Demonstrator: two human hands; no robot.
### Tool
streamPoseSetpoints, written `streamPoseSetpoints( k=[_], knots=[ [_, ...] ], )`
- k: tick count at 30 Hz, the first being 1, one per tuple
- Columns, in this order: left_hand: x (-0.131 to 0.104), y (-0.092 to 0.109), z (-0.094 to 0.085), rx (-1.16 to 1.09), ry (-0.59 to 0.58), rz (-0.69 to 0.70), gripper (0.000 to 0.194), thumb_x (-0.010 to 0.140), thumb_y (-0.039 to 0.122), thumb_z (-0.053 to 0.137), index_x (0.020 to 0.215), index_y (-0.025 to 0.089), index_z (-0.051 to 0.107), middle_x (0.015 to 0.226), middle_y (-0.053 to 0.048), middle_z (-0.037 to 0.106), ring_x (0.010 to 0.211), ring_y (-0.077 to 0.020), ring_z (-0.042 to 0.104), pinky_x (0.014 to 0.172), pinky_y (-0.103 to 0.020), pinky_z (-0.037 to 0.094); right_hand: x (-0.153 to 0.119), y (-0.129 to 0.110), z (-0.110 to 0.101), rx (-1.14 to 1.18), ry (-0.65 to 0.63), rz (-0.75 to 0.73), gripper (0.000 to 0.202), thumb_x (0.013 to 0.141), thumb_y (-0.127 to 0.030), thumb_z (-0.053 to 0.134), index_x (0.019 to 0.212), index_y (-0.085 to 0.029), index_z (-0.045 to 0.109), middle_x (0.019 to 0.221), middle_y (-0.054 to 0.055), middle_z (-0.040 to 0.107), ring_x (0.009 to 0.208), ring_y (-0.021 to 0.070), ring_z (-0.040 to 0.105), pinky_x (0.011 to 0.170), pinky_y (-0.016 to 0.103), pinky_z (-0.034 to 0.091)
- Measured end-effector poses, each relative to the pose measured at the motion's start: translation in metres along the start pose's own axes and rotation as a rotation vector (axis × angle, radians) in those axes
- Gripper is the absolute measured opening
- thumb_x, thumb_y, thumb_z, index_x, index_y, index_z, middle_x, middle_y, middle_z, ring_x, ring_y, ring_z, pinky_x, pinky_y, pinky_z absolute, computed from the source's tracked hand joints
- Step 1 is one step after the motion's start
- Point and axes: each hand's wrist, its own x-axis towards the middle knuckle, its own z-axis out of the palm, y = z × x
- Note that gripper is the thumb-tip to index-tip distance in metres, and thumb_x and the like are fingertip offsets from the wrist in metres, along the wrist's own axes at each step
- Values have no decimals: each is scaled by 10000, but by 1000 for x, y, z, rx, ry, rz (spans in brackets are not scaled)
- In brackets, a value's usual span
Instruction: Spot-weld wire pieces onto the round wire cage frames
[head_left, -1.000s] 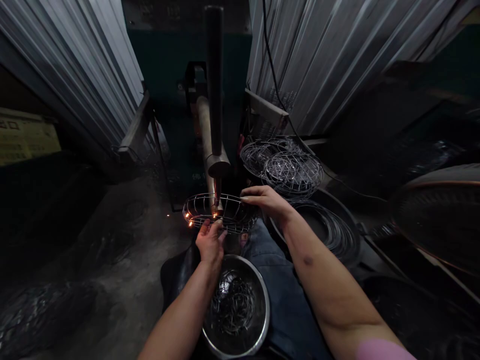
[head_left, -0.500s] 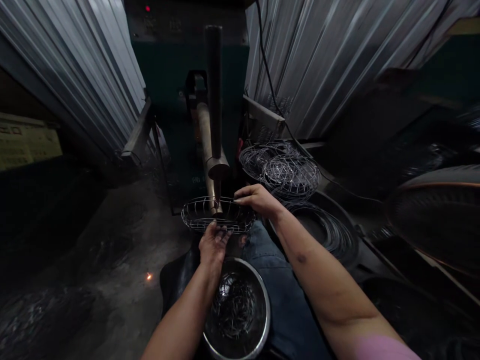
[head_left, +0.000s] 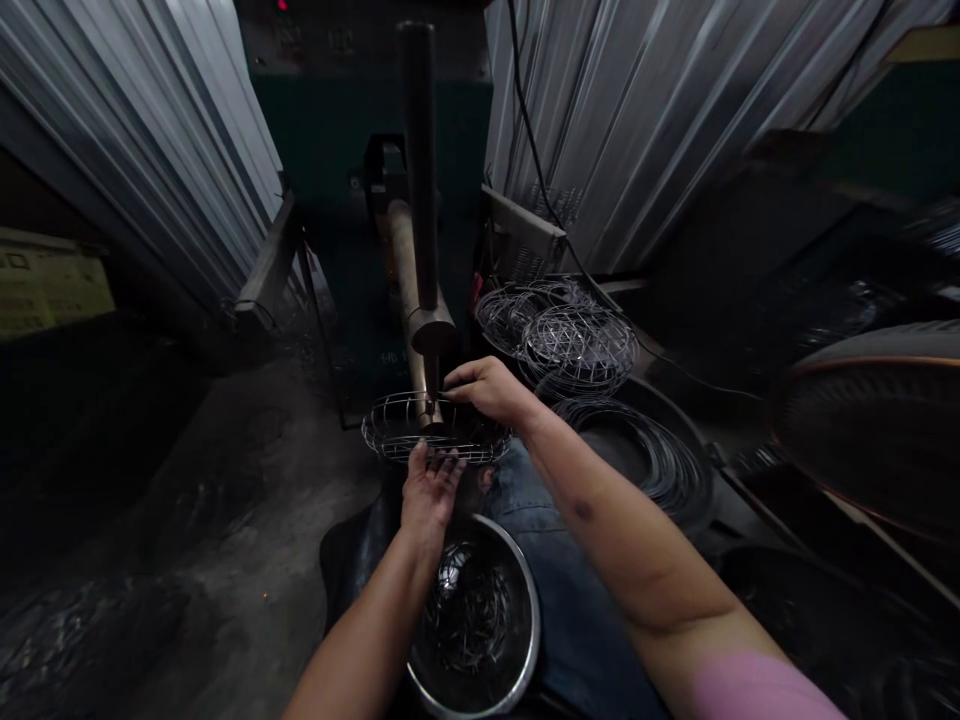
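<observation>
An oval wire basket [head_left: 382, 447] hangs around the tip of a spot welder's lower arm [head_left: 405, 265], beneath the upright upper electrode [head_left: 433, 375]. My left hand [head_left: 433, 487] grips its near side, thumb on the wires and fingers underneath. Over the far rim, just right of the electrode, my right hand [head_left: 491, 388] is closed in a pinch. Whatever lies between those fingertips is too small and dark to make out. Below my hands, a shiny metal bowl [head_left: 531, 600] rests at my lap with many short wire pieces [head_left: 476, 625] inside.
Several round wire grids [head_left: 577, 340] are piled to the right, behind a coil of wire [head_left: 660, 450] in a dark tub. The welder's dark green body [head_left: 322, 130] stands ahead between corrugated metal walls [head_left: 600, 120]. A black cable [head_left: 525, 110] hangs down. A large fan-like round object [head_left: 885, 430] is at far right.
My right hand has moved left along the far rim, closer to the electrode. My left hand still grips the basket. A bright spark at the lower left has dropped and faded.
</observation>
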Motion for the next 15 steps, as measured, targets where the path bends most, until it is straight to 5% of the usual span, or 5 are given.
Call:
streamPoseSetpoints(
  k=[4,8,12,15],
  knots=[
    [4,1,-1,-4,-14,-5,190,841,331,631,805,165,547,790,-62,593,751,-203,657,749,-386,568,6,6,1,13,-34,-35,131,577,-253,697,658,-155,729,584,-18,609,597,123,502,616,259,416],
    [6,3,-2,-6,-6,-20,196,827,336,647,798,164,558,796,-72,595,759,-201,657,755,-381,566,-10,31,-33,67,10,-30,305,585,-361,761,804,-150,750,743,6,675,717,151,568,726,297,444],
    [2,2,-1,-4,19,-82,213,864,340,596,789,146,548,760,-86,595,759,-215,657,747,-386,569,-30,52,-61,133,-15,139,316,485,-303,822,751,-148,752,715,24,691,668,154,580,710,321,453],
    [-3,2,2,-19,43,-138,256,888,372,555,799,132,547,750,-102,597,755,-220,656,706,-364,573,-32,51,-56,183,-8,132,273,470,-264,811,712,-154,750,639,0,662,615,138,563,673,309,449]
  ],
)
